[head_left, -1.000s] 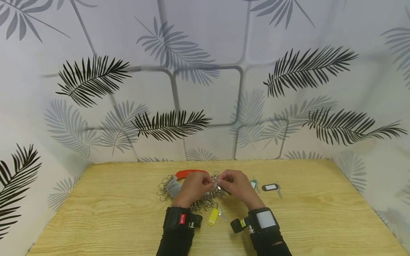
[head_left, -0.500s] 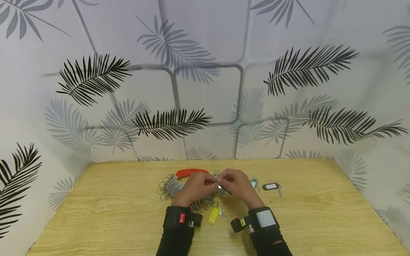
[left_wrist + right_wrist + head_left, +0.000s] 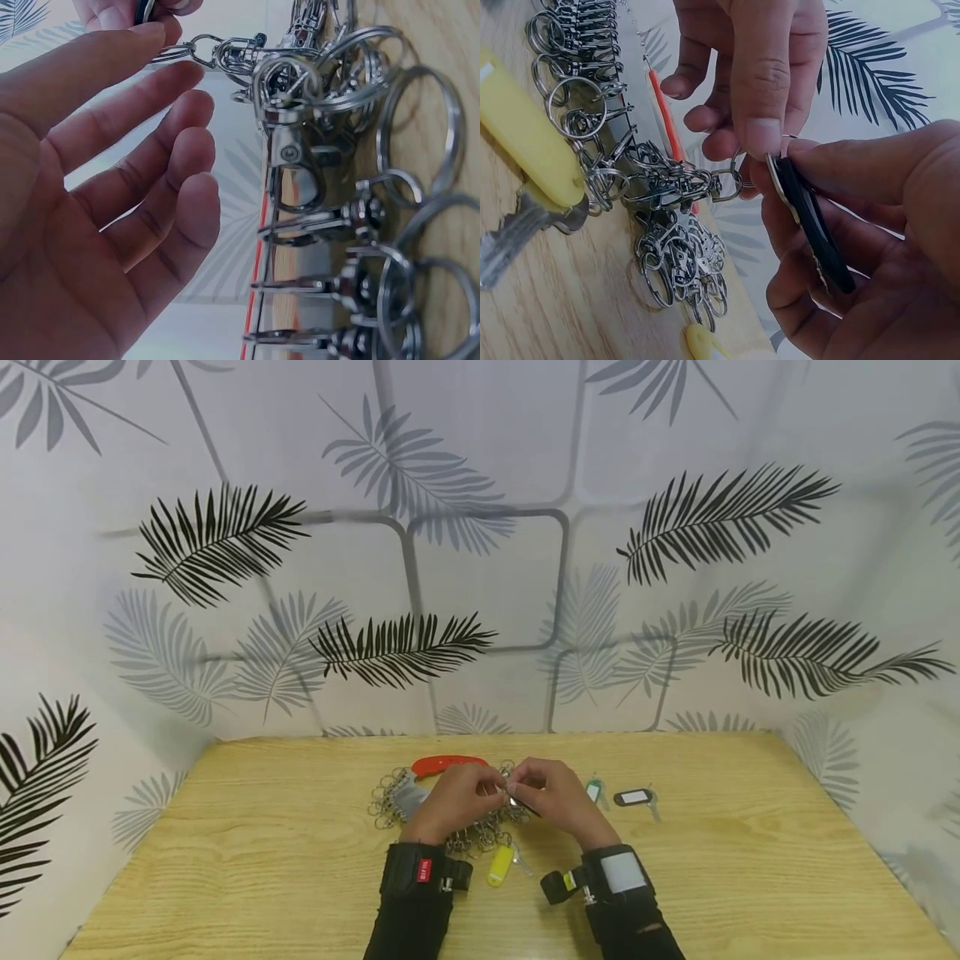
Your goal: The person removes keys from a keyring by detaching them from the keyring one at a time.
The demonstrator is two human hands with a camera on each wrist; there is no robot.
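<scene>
In the head view my left hand (image 3: 456,800) and right hand (image 3: 553,795) meet at the fingertips over a key holder, a grey metal plate (image 3: 409,797) with a red handle (image 3: 448,766) and many clasps. My left thumb and index finger pinch a split ring (image 3: 178,52) linked to one swivel clasp (image 3: 241,54); the other left fingers are loosely bent. In the right wrist view, my right thumb and fingers hold a black key tag (image 3: 819,232) with a silver key (image 3: 783,189) alongside, its top end at the ring. Left fingertips partly hide the ring.
A yellow key tag (image 3: 500,866) with a key (image 3: 522,862) hangs at the holder's near side. Right of the hands lie a green tag (image 3: 594,790) and a dark tag (image 3: 632,798) with a key (image 3: 655,807). A leaf-patterned backdrop (image 3: 480,693) stands behind the wooden table (image 3: 750,860).
My left fingertips have moved right to meet the right fingertips at the ring, then shifted only slightly. The right hand stays nearly in place with the key and black tag.
</scene>
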